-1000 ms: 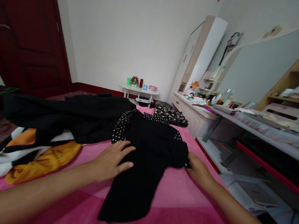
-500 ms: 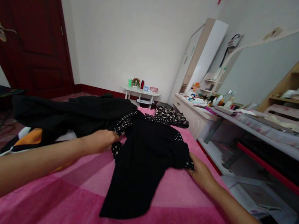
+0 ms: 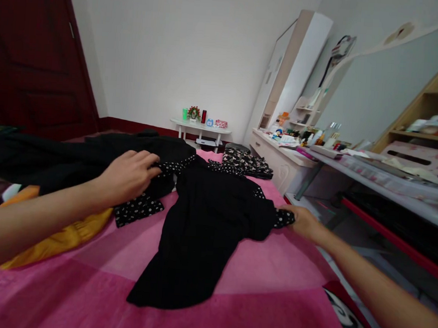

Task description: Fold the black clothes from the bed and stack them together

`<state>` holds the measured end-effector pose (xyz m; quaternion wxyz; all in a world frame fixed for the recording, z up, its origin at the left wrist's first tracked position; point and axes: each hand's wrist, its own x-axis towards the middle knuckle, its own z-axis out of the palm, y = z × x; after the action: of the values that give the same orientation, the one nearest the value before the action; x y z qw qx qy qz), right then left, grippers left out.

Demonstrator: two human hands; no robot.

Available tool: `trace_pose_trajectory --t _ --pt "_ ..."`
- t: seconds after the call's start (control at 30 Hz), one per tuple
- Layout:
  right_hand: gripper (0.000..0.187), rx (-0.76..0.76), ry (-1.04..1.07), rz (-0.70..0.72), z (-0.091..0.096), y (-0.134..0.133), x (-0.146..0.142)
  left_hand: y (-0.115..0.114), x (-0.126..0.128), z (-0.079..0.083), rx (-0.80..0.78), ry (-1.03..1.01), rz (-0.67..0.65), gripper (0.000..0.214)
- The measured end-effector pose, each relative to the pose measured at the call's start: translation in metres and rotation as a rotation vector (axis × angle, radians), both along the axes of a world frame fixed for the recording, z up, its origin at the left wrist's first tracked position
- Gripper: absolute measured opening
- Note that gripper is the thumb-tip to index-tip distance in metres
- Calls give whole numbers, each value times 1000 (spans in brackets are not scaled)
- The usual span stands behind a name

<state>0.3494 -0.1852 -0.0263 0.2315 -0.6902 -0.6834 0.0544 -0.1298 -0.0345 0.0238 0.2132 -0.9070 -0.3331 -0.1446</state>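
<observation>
A black garment with white-dotted trim (image 3: 202, 233) lies spread on the pink bedcover (image 3: 270, 282). My right hand (image 3: 303, 224) is closed on a dotted cuff at the garment's right side. Over on the left, my left hand (image 3: 132, 174) has curled fingers on a dotted strip of the cloth. Below that hand a wider dotted piece (image 3: 138, 211) lies on the bed. The left fingertips are partly hidden by the hand.
More black clothing (image 3: 92, 150) is heaped at the left, with a yellow cloth (image 3: 64, 238) beneath it. A folded flowered garment (image 3: 247, 163) rests at the bed's far end. Cluttered dressing tables (image 3: 339, 162) line the right side; a small white table (image 3: 201, 128) stands beyond.
My left hand has moved left and up, and the dotted piece below it now lies spread out. My right hand has shifted slightly right and up with the cuff. The view has moved slightly.
</observation>
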Motion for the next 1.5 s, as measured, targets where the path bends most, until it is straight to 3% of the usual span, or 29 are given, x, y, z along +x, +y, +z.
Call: trace_pose_trajectory --t 0.03,0.13,0.2,0.27,0.37,0.4,0.47,0.53,0.63,0.8,0.9,0.97,1.07,1.13,1.23,1.33,1.4,1.5 --pt "18 31 -114 -93 18 6 11 -18 10 -7 -66 9 -83 26" --pt "25 316 -227 -345 66 28 33 -73 34 -26 -338 52 -259 31" --pt "32 565 -302 -450 80 42 31 -104 43 -39 -494 55 -321 49" --pt "43 592 -359 -366 73 54 19 -125 46 -50 -611 56 -331 68" --pt "69 229 -340 -58 35 62 -2 -140 43 -60 -727 64 -281 83" --pt "75 159 -315 -13 22 61 -8 -142 41 -60 -752 59 -264 82" --pt "75 165 -269 -18 0 53 -14 -143 36 -56 -790 30 -260 79" --pt "56 224 -235 -100 -13 40 -15 -138 32 -51 -816 -22 -287 76" --pt "22 113 -133 -189 -24 21 -10 -115 26 -50 -779 -94 -271 66" --pt "14 -190 127 -16 -45 2 -4 -50 7 -75 -478 -100 96 37" --pt "17 -200 191 74 -50 -6 -15 -35 -5 -87 -400 -13 191 42" --pt "27 -145 237 118 -50 -7 -27 -44 -6 -90 -419 5 83 50" --pt "43 -28 280 135 -49 -5 -45 -74 0 -85 -529 -46 -208 65" --pt "44 21 289 146 -50 -2 -54 -91 6 -79 -606 -90 -314 73" --pt "44 -21 314 251 -48 -3 -62 -104 13 -70 -680 -96 -380 69" --pt "64 -105 391 352 -45 -10 -69 -103 16 -68 -771 -119 -455 52" --pt "69 -91 457 331 -45 -13 -74 -100 19 -69 -846 -202 -469 44" --pt "47 15 546 195 -47 -11 -82 -95 23 -69 -961 -381 -453 34"
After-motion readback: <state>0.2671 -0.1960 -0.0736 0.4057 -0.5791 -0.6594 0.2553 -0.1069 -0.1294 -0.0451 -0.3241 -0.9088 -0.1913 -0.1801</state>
